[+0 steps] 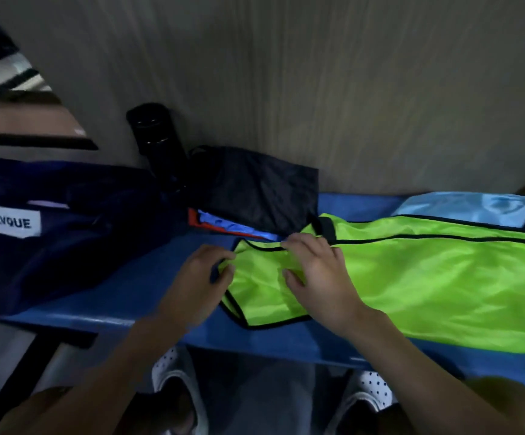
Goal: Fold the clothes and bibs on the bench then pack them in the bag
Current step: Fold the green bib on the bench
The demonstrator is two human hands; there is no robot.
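Grey-beige wall (317,73) w/ faint vertical grain fills the top, running behind the blue bench (129,296); bench front edge is rounded & glossy; pale grey floor (6,353) shows bottom left, crossed by a dark slanted bar (22,368); upper left, a brown dark-edged ledge (19,120); above it bright strips (13,70), too blurred to tell; light dim overall.

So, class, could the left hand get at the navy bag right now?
Probably yes: the navy bag lies just left of the left hand, only bare bench between them, though that hand would first have to release the green bib.
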